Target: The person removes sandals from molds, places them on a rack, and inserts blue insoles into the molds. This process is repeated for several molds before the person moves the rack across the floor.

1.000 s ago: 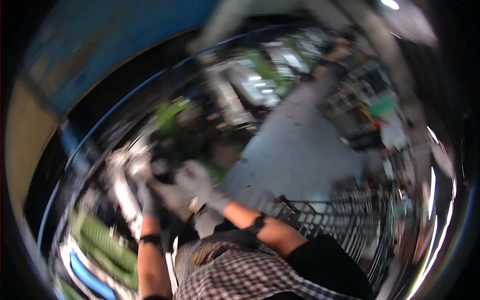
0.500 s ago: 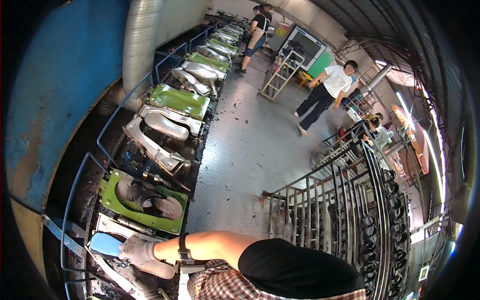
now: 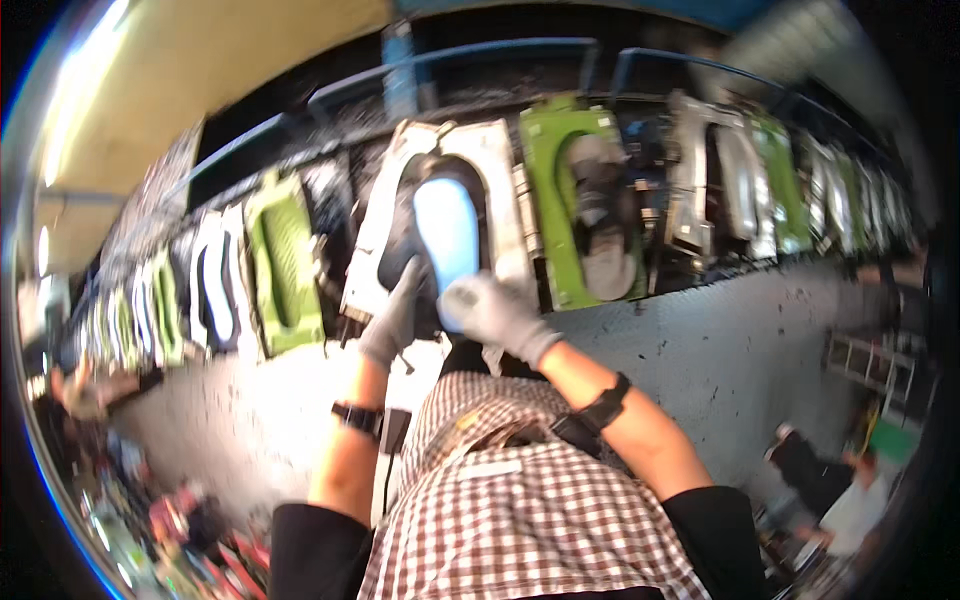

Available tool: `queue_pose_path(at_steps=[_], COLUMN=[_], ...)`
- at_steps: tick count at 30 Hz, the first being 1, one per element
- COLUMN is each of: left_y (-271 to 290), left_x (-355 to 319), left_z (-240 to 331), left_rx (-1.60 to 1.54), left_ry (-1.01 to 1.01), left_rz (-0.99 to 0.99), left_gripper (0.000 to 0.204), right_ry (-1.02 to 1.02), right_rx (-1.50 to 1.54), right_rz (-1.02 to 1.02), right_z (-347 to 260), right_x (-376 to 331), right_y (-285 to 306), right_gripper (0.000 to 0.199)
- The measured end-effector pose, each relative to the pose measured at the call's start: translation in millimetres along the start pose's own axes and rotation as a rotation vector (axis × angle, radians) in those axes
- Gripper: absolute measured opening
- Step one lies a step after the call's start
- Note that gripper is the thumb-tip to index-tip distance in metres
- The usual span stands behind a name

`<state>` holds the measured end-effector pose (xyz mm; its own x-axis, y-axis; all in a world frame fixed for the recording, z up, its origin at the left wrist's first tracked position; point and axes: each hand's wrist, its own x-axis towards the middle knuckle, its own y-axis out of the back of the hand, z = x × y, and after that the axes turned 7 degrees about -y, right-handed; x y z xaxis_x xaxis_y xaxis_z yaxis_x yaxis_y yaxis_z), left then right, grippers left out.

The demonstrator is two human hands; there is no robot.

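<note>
A blue sole-shaped piece (image 3: 446, 225) lies lengthwise over the dark cavity of a silver-white shoe mould (image 3: 505, 160) in front of me. My right hand (image 3: 497, 316), in a grey glove, is closed at its near end; motion blurs the fingertips. Dark material shows along the piece's left edge. Beside that material, at the mould's near left side, my gloved left hand (image 3: 392, 322) has a finger stretched out. Its other fingers are partly hidden, and no object is plainly seen in it.
Right of the mould, a green mould (image 3: 570, 290) holds a dark shoe upper (image 3: 597, 200). Another green mould (image 3: 284, 265) stands left. Further moulds line the bench both ways, with blue rails (image 3: 500, 48) behind. A person in a white top (image 3: 858, 508) is at lower right.
My view has swung round to face the bench squarely. Both forearms now show. My right hand remains at the blue sole-shaped piece, now at its near end.
</note>
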<state>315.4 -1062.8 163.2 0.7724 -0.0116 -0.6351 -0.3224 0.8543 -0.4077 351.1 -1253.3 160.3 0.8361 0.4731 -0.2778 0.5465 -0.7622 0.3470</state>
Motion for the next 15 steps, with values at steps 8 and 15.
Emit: queue_pose_path(at_steps=[8,15], left_y=[-3.6,16.6], left_x=[64.8,90.1], left_z=[12.8,-7.6], left_rx=[0.164,-0.123], left_ry=[-0.322,-0.475], left_rz=[0.158,-0.025], left_gripper=[0.096,0.092], right_ry=[0.036,-0.475], right_rx=[-0.442,-0.054], right_rz=[0.287,0.149], right_z=[-1.2,-25.7], right_x=[34.5,34.5], right_y=[-6.3,-11.9], right_gripper=[0.053,0.065])
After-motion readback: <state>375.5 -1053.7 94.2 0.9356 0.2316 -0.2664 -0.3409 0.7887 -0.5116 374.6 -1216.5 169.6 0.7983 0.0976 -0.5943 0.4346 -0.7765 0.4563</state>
